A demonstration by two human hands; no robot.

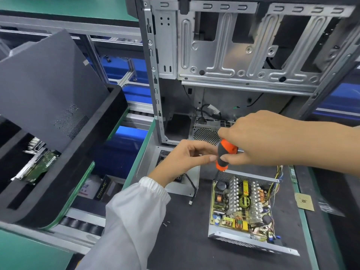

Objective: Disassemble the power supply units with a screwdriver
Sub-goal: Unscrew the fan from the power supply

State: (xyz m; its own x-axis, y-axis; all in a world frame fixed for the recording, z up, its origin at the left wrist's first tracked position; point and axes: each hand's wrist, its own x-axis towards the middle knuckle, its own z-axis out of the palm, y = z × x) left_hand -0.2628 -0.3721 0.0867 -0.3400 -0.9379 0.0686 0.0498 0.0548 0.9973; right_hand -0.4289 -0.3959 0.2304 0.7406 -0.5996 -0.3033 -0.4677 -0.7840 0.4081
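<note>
The right hand [272, 139] grips an orange-and-black screwdriver [224, 154] by the handle, fingers curled round it, tip pointing down at the far left corner of the open PSU [241, 209]. The left hand [183, 158], in a white sleeve [134, 217], hovers just beside the handle with thumb and fingers half curled; its thumb tip nearly meets the handle, but whether it touches cannot be told. The PSU lies on a dark mat [185, 240], its board bare and its lid [171, 176] standing just to its left. Two loose screws [166, 223] lie on the mat near the sleeve. Behind stands an empty PC case [233, 55]. A black tray [58, 152] at left holds a side panel [48, 84] and a drive [37, 164].
</note>
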